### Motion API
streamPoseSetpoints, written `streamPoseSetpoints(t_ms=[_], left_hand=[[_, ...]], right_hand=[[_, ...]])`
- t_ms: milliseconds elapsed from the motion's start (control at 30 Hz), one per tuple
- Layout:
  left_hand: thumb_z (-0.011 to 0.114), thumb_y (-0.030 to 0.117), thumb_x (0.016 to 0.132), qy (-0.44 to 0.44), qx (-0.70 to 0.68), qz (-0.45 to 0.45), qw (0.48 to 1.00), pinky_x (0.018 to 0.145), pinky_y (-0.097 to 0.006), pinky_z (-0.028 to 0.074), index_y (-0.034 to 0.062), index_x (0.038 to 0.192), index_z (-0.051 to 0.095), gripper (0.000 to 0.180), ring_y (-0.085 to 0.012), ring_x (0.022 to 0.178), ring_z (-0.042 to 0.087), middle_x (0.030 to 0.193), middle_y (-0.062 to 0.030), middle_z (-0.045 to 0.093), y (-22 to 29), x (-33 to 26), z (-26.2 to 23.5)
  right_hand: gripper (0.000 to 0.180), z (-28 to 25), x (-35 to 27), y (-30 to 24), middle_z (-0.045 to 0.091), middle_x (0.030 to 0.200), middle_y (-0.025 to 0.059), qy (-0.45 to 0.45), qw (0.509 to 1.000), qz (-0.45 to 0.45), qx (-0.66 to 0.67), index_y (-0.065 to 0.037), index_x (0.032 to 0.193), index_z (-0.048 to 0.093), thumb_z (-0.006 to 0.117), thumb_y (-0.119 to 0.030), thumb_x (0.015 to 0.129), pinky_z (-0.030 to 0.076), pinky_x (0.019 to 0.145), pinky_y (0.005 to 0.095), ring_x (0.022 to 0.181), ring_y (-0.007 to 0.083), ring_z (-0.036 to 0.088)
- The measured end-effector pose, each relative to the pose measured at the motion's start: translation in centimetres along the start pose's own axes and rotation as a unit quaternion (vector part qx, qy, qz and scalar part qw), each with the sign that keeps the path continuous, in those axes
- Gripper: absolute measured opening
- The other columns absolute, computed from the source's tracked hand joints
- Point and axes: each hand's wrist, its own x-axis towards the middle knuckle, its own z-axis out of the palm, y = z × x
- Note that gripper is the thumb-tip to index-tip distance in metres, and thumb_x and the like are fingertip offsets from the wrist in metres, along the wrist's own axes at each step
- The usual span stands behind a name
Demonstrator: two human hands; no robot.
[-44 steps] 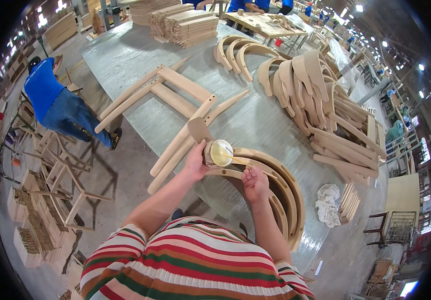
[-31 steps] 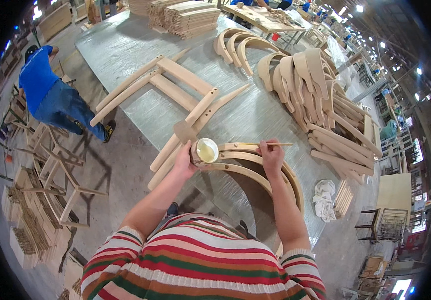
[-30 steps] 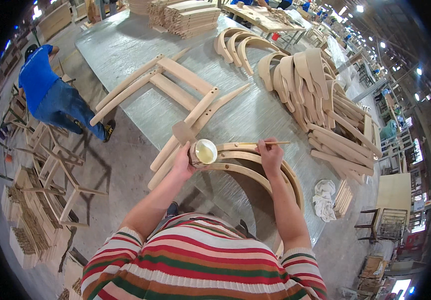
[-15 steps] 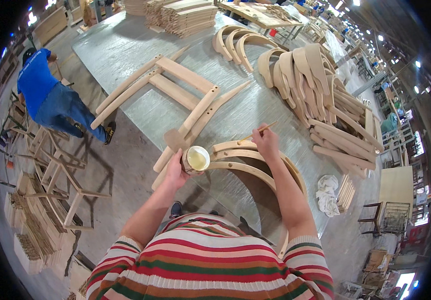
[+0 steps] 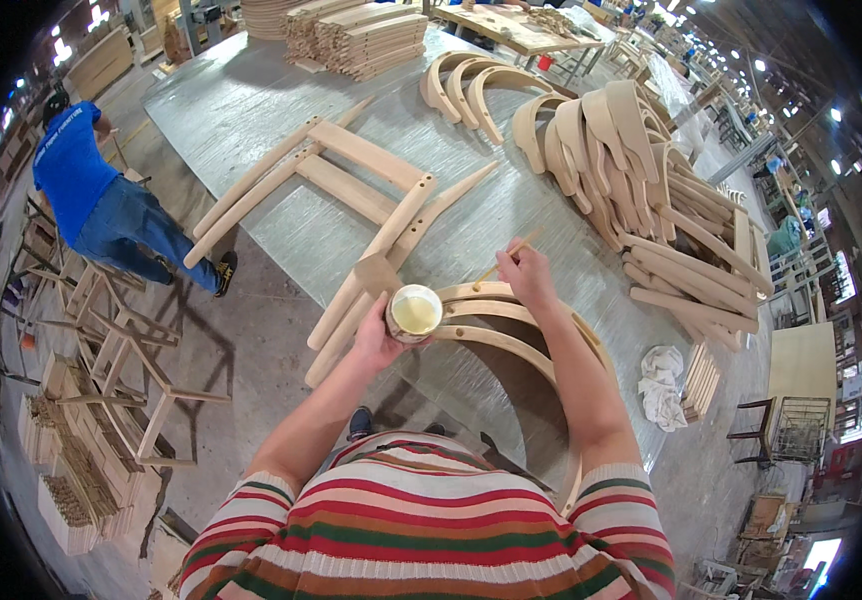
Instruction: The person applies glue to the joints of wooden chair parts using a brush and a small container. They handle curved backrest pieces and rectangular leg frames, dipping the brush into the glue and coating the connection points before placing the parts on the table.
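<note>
My left hand [image 5: 379,338] is wrapped round a small round cup [image 5: 415,313] of pale yellow liquid, tilted so its inside shows. A brown flat wooden piece [image 5: 378,274] sits just beyond its fingers; whether the hand touches it I cannot tell. Pinched in my right hand [image 5: 528,278] is a thin wooden stick [image 5: 528,240], its lower end pointing down toward the curved wooden rails [image 5: 499,338]. Whether that end touches the rail I cannot tell. The curved rails lie side by side at the near table edge, with dark holes near their left ends.
A wooden chair frame [image 5: 371,190] lies left on the metal-topped table [image 5: 251,85]. Curved parts [image 5: 591,145] and rods [image 5: 696,275] are piled at right, near a white cloth [image 5: 662,388]. A person in blue [image 5: 81,170] stands left, beside chair frames [image 5: 141,370] on the floor.
My left hand has carried the cup a little to the right, nearer the rails' ends. The right hand with the stick has shifted slightly left.
</note>
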Motion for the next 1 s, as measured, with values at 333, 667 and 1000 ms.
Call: streamPoseSetpoints(t_ms=[333, 667, 1000], left_hand=[[0.030, 0.044, 0.098, -0.016, 0.023, 0.002, 1.000, 0.091, -0.061, 0.044, 0.0072, 0.130, 0.041, 0.050, -0.0338, 0.118, 0.048, 0.131, -0.0146, 0.046, -0.1, 5.5, 6.2], [0.025, 0.042, 0.099, 0.014, -0.010, 0.014, 1.000, 0.095, -0.060, 0.042, 0.0073, 0.133, 0.037, 0.050, -0.0360, 0.122, 0.044, 0.134, -0.0149, 0.042, 3.3, 1.4, 2.6], [0.038, 0.035, 0.097, 0.075, 0.112, 0.058, 0.989, 0.081, -0.038, 0.050, 0.0121, 0.123, 0.047, 0.036, -0.0188, 0.104, 0.058, 0.116, -0.0030, 0.058, 2.6, -1.7, 2.4]], right_hand=[[0.014, -1.6, -2.1, -1.2, 0.056, 0.073, 0.0146, -0.078, 0.980, -0.154, -0.102, -0.002, 0.077, 0.052, 0.061, -0.012, 0.080, 0.044, 0.061, 0.0402, 0.069, 0.0342, 0.056], [0.011, -1.5, -4.6, -1.4, 0.058, 0.078, 0.0125, -0.016, 0.978, -0.119, -0.170, -0.003, 0.082, 0.056, 0.058, -0.013, 0.084, 0.047, 0.068, 0.0371, 0.076, 0.0304, 0.057], [0.011, 1.4, -7.4, -7.5, 0.060, 0.073, 0.0026, 0.013, 0.991, -0.026, 0.131, -0.002, 0.083, 0.055, 0.060, -0.010, 0.088, 0.047, 0.065, 0.0232, 0.069, 0.0083, 0.059]])
